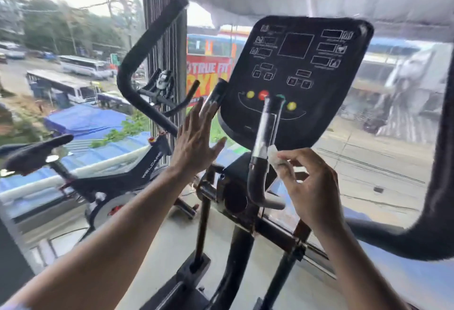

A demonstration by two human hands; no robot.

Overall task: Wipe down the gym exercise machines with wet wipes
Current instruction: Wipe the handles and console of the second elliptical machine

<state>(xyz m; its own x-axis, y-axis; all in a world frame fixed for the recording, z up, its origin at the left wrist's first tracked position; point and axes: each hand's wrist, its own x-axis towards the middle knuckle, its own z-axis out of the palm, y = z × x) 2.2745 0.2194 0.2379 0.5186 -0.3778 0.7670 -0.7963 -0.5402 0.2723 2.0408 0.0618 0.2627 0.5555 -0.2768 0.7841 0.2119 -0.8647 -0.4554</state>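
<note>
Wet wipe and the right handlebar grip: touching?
Touching. The head view shows the wet wipe, pinched in the right hand, pressed against the side of the right handlebar grip, no gap visible.

Matt black console, shiny metal handlebar sleeve, damp white wipe.

One console panel carries four round buttons: two yellow buttons, one red button and one green button, partly hidden. Two upright grip handles stand before it, and two long curved handlebars flank it. There is one wet wipe, one spin bike, and two hands.
</note>
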